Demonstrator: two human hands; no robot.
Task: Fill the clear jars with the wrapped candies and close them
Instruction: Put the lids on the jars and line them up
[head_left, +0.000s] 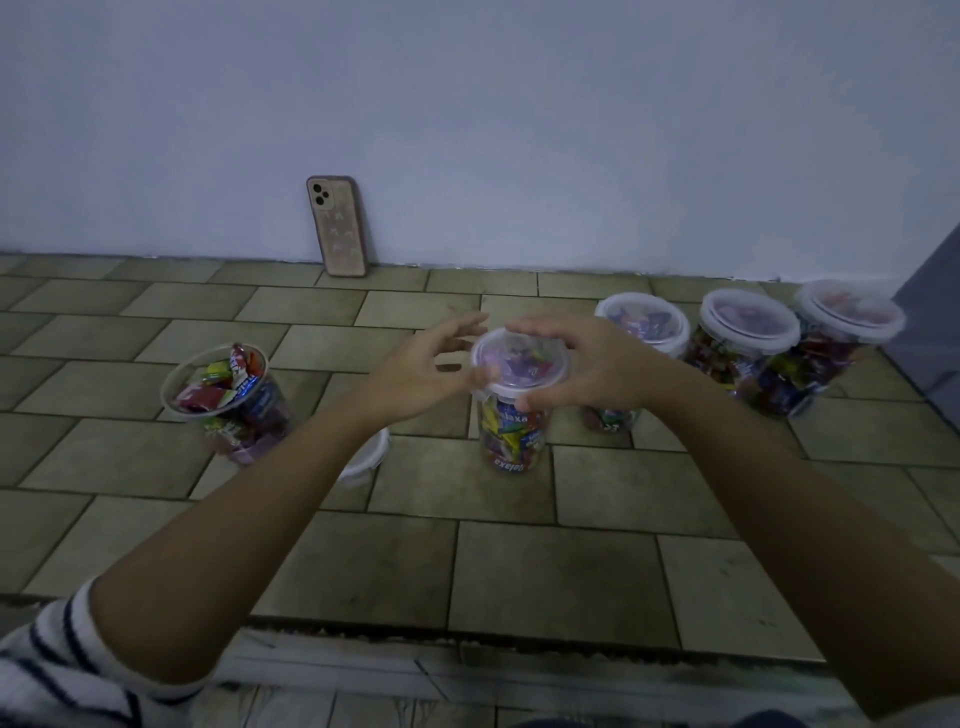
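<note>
Two bare forearms reach out over the tan tiled floor (545, 582), my striped sleeve (62, 660) lowest on the left. A loose white-rimmed lid (371, 457) lies half hidden under my left arm. Straight ahead stands the clear plastic jar of wrapped candies (511, 434); my right hand (587, 366) is curled over its clear lid (519, 358), fingers gripping the rim. My left hand (423, 366) touches the lid's edge, fingers spread and loose. To the left, an uncovered candy jar (228, 400). To the right, three lidded jars (748, 353). Farthest, a pink-cased phone (337, 226) leans on the pale wall (519, 130).
</note>
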